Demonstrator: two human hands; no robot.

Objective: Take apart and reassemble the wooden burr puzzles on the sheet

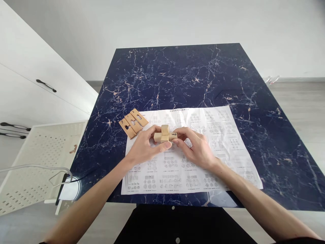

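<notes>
A small wooden interlocking puzzle (165, 133) of crossed blocks is held between both hands, above a printed sheet. My left hand (148, 144) grips its left side, thumb along the front edge and fingers behind. With thumb and fingers, my right hand (194, 144) pinches the right-hand block, which carries a black "3". One block stands up from the middle. Flat slotted wooden pieces (133, 123) marked with numbers lie side by side just beyond my left hand. Under the hands, the white instruction sheet (236, 162) is creased and covered with small diagrams.
The dark blue marbled table (172, 78) reaches back toward a white wall. To the left are a white cabinet (30, 67) with black handles and a perforated cream surface (33, 169). A round white object (69, 190) and a grey cable (35, 166) sit by the table's left edge.
</notes>
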